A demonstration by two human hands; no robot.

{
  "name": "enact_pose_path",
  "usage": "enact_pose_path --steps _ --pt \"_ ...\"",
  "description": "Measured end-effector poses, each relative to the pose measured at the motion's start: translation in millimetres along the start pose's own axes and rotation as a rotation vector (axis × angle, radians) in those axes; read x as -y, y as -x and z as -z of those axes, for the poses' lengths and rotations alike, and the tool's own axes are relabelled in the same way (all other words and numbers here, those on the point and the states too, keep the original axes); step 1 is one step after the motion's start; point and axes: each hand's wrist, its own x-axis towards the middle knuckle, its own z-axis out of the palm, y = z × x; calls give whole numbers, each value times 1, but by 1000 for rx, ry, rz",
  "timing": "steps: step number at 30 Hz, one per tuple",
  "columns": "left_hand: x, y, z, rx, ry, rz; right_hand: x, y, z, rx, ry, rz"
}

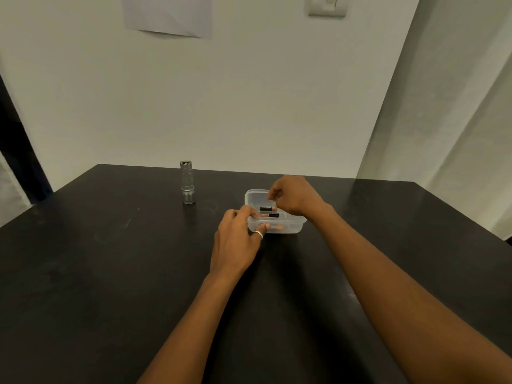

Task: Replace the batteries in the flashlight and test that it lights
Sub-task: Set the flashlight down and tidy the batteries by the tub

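Observation:
A silver flashlight [187,182] stands upright on the black table [110,259], far left of my hands. A clear plastic container [291,227] sits mid-table with two black and copper batteries lying flat inside, an upper battery [266,208] and a lower battery [273,215]. An orange shape shows through the front wall; what it is I cannot tell. My left hand [238,239] grips the container's near left corner, fingers curled over the rim. My right hand [297,196] reaches in from the right, its curled fingertips closing on the copper end of the upper battery.
The table's far edge meets a pale wall just behind the flashlight. A sheet of paper [169,15] and a light switch [327,5] hang on that wall. A curtain [457,106] falls along the right side.

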Motion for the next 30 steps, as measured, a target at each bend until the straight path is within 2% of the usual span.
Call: enact_pose_path --steps 6,16,19,21,24,30 --pt "-1 -1 0 -12 -7 3 0 20 23 -161 -120 16" --pt "-2 -2 0 -21 14 -8 -4 39 29 -137 -113 68" --pt "-2 -1 0 -29 7 -12 -7 45 25 -80 -122 83" --pt "-3 -1 1 -27 12 -14 -9 50 21 22 -115 92" --pt "-3 -1 0 -22 13 -6 -8 55 13 167 -2 106" --pt "-2 -4 0 25 33 32 7 40 1 294 145 88"
